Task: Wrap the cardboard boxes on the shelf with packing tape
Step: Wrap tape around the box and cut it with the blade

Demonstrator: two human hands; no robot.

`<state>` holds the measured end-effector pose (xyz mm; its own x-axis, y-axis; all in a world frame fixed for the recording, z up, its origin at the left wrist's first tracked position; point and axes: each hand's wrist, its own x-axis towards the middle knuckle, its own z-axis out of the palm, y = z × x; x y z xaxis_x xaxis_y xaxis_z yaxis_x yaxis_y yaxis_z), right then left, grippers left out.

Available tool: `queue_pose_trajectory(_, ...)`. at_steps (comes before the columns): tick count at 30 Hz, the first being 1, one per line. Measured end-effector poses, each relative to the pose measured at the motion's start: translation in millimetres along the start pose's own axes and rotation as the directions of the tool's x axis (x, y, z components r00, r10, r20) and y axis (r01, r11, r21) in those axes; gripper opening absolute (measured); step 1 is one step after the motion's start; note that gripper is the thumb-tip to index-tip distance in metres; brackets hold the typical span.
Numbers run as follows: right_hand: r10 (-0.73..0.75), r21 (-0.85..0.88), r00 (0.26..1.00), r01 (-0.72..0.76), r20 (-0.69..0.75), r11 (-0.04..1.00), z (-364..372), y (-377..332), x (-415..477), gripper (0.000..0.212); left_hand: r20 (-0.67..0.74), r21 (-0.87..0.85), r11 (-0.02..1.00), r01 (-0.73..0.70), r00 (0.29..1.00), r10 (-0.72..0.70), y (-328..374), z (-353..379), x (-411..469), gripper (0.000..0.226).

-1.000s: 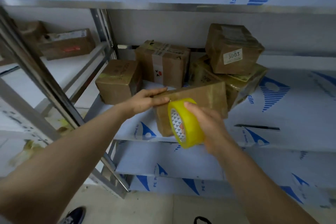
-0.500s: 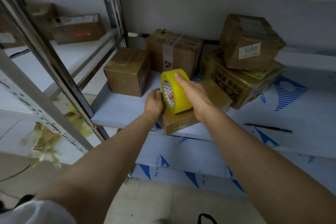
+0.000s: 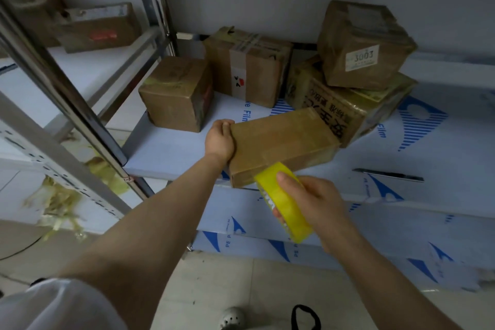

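Five boxes on one shelf (image 3: 166, 153), four of them idle: stack (image 3: 361, 43) of two at 1 o'clock from frame centre, taped box (image 3: 249, 69) at 12, small box (image 3: 174, 94) at 10.

Flat box (image 3: 281, 139) at centre, the one in work. Tipped up on edge a second ago; now laid flat, broad face up, near end past the shelf's front edge, far corner just beside the stack.

Left hand (image 3: 219, 139) at 9 o'clock of the flat box, fingers curled round its left end. Same end as half a second ago, clamped as an anchor.

Right hand (image 3: 316, 203) at 5 o'clock of the flat box, gripping the roll (image 3: 281, 201), one finger across the outer face. Hands well apart, the box's near corner between them.

Roll over the box's top half a second ago; now drawn down and toward the viewer, its upper rim level with the front face. Contact with that face not resolvable.

Probable reading: one pass pulled across the top and over the front edge. Strip itself too clear to discern. Wrap judged early, with underside and remaining faces still to cover.

Dark thin tool (image 3: 388, 175) at 4 o'clock of the flat box, lying on the shelf, apart from both hands; kind unclear.
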<state>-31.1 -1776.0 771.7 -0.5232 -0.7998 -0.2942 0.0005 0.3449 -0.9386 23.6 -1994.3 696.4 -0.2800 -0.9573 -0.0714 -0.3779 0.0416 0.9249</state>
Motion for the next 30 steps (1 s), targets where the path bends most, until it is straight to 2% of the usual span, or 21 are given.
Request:
queue_pose_trajectory(6,0.082,0.110,0.995,-0.075,-0.057,0.991,15.0,44.5,6.7,0.039,0.018,0.039,0.999,0.026,0.999,-0.027,2.8,-1.5,0.5,0.034)
queue_pose_trajectory(8,0.075,0.108,0.996,-0.069,-0.053,0.992,17.5,48.8,7.8,0.037,0.036,0.155,0.986,0.054,0.998,-0.060,9.0,-3.8,4.0,0.035)
queue_pose_trajectory(9,0.066,0.099,0.996,-0.060,-0.054,0.993,19.2,50.3,8.8,0.037,0.023,0.288,0.956,0.045,0.998,-0.054,13.8,-4.4,6.5,0.035)
queue_pose_trajectory(11,0.053,0.082,0.997,-0.048,-0.064,0.995,22.1,53.1,12.3,0.038,-0.018,0.570,0.820,-0.051,0.997,0.075,26.7,-1.9,7.2,0.043)
queue_pose_trajectory(13,0.052,0.090,0.996,-0.046,-0.067,0.995,25.1,51.9,13.8,0.042,0.064,0.715,0.671,-0.197,0.974,0.217,37.0,8.5,2.8,0.049)
queue_pose_trajectory(14,0.052,0.093,0.996,-0.045,-0.072,0.995,26.5,51.8,15.0,0.048,0.140,0.761,0.603,-0.239,0.968,0.207,39.1,17.2,0.5,0.053)
queue_pose_trajectory(16,0.059,0.090,0.995,-0.053,-0.075,0.995,27.6,53.5,18.3,0.057,0.229,0.837,0.489,-0.247,0.969,0.099,36.9,30.4,-3.3,0.070)
queue_pose_trajectory(18,0.066,0.109,0.996,-0.059,-0.065,0.992,25.7,57.5,20.4,0.041,0.238,0.866,0.429,-0.258,0.966,0.102,36.2,32.1,0.5,0.070)
queue_pose_trajectory(20,0.079,0.144,0.996,-0.071,-0.051,0.987,24.2,63.8,22.3,0.032,0.220,0.830,0.507,-0.234,0.971,0.089,38.3,27.1,11.5,0.065)
queue_pose_trajectory(22,0.084,0.158,0.996,-0.076,-0.039,0.984,23.4,68.9,24.0,0.034,0.200,0.786,0.594,-0.172,0.980,0.018,40.8,25.2,23.8,0.059)
queue_pose_trajectory(25,0.094,0.163,0.995,-0.085,-0.046,0.983,23.8,67.6,26.1,0.038,0.191,0.756,0.652,-0.055,0.972,-0.138,46.2,24.8,36.9,0.052)
queue_pose_trajectory(27,0.104,0.168,0.994,-0.095,-0.043,0.981,25.8,65.3,26.6,0.036,0.197,0.744,0.668,-0.026,0.963,-0.181,47.0,24.5,40.3,0.053)
queue_pose_trajectory(29,0.117,0.177,0.992,-0.108,-0.044,0.978,28.1,65.0,26.3,0.036,0.197,0.779,0.618,-0.106,0.977,-0.080,46.2,27.4,31.8,0.055)
queue_pose_trajectory(30,0.125,0.184,0.991,-0.114,-0.050,0.976,28.8,64.7,26.1,0.038,0.189,0.819,0.544,-0.183,0.981,0.045,44.3,30.2,24.1,0.056)
